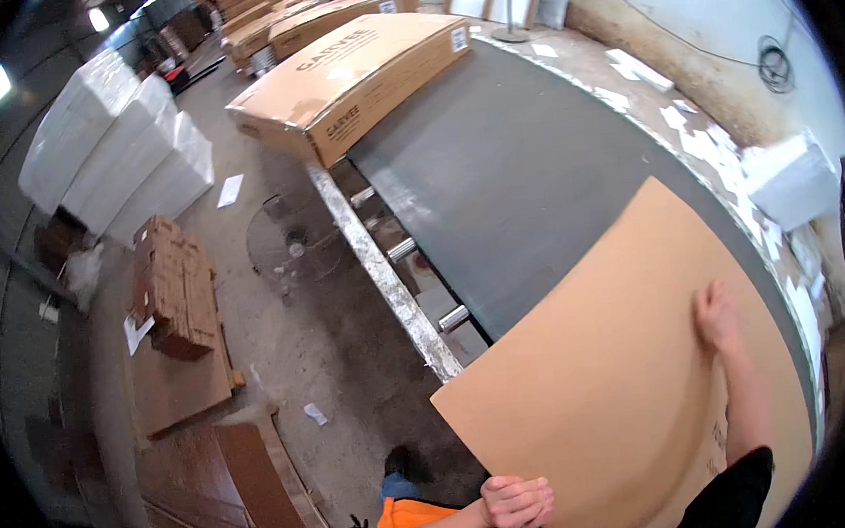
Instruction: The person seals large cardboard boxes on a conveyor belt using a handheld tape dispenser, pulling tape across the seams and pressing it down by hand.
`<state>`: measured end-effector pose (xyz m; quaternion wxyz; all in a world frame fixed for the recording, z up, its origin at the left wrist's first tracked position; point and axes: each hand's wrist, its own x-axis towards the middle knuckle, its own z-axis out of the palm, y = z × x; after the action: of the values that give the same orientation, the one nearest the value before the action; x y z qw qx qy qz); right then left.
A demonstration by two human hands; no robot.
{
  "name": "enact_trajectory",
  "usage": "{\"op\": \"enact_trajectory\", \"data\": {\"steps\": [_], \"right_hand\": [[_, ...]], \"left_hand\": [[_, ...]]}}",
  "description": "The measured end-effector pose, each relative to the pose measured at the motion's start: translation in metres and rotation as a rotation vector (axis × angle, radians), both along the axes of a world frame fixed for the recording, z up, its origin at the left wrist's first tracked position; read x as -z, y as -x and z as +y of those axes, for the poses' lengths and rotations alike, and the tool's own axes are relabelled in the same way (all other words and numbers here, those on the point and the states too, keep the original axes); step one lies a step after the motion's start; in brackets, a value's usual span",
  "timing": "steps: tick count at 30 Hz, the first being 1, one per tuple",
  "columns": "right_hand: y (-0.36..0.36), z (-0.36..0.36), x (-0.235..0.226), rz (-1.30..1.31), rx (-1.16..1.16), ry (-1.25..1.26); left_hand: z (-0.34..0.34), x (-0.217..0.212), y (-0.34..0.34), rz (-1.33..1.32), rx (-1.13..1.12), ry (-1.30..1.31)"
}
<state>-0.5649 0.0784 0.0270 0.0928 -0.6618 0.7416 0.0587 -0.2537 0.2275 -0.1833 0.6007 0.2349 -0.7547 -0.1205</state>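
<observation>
A large sheet of brown cardboard (594,379) lies over the near end of a dark grey conveyor belt (523,161), its left corner reaching past the belt's side. My left hand (517,503) is closed at the sheet's near left edge, close to my body. What it grips, if anything, is hidden. Farther out on the right, my right hand (718,316) is curled closed over the face of the sheet, slightly blurred. Nothing shows clearly between its fingers. Part of the sheet's near end is hidden by my right sleeve.
A long closed carton (372,73) sits on the belt's far end, with more cartons (330,18) behind. A worn metal rail (384,266) and rollers (453,318) run along the left. White-wrapped blocks (115,138) and brown stacks (177,289) stand left. Scraps (715,149) litter the right.
</observation>
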Motion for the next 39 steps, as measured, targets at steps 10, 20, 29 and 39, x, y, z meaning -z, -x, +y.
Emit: {"op": "enact_trajectory", "data": {"steps": [10, 20, 29, 39], "right_hand": [[-0.176, 0.255, 0.084, 0.349, 0.007, 0.275], [-0.162, 0.279, 0.130, 0.296, 0.220, 0.661], [-0.001, 0.384, 0.055, 0.193, 1.160, 1.159], [0.011, 0.339, 0.051, -0.978, 0.998, 0.897]], "left_hand": [[-0.059, -0.074, -0.020, -0.491, 0.166, -0.022], [-0.066, -0.115, 0.074, -1.435, 0.716, 0.422], [-0.065, -0.122, 0.065, -1.405, 0.703, 0.422], [-0.089, -0.098, 0.056, -1.380, 0.743, 0.344]]}}
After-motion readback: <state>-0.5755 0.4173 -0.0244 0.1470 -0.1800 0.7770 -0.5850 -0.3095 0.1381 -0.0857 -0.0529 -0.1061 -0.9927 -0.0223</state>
